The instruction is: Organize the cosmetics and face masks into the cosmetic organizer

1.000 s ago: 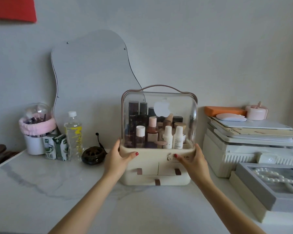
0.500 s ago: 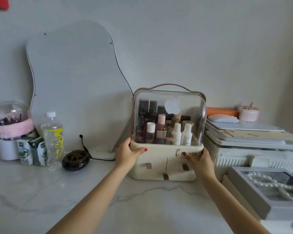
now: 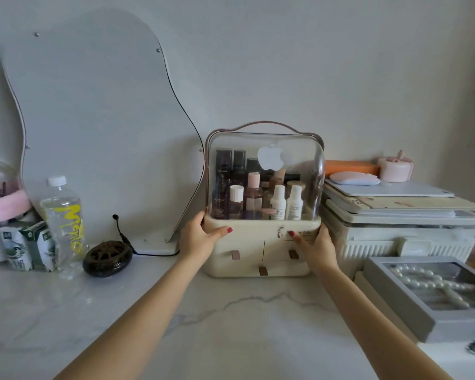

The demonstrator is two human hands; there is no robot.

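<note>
Now both hands clamp cosmetic organizer [image 3: 263,242] base: left hand [image 3: 200,237], right hand [image 3: 317,244] grip opposite sides, likely steadying full case on table [image 3: 231,325].

Organizer [image 3: 261,242] on counter [image 3: 231,325] — bottles [image 3: 258,198] inside.

marble counter [image 3: 231,333]; organizer [image 3: 261,256], water bottle [image 3: 63,223], mirror [image 3: 93,127]

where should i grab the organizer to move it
Take the organizer by the cream base, one grip per side, as the left hand and right hand do. It's solid there; the clear dome likely flexes. The top handle may also work.
</note>
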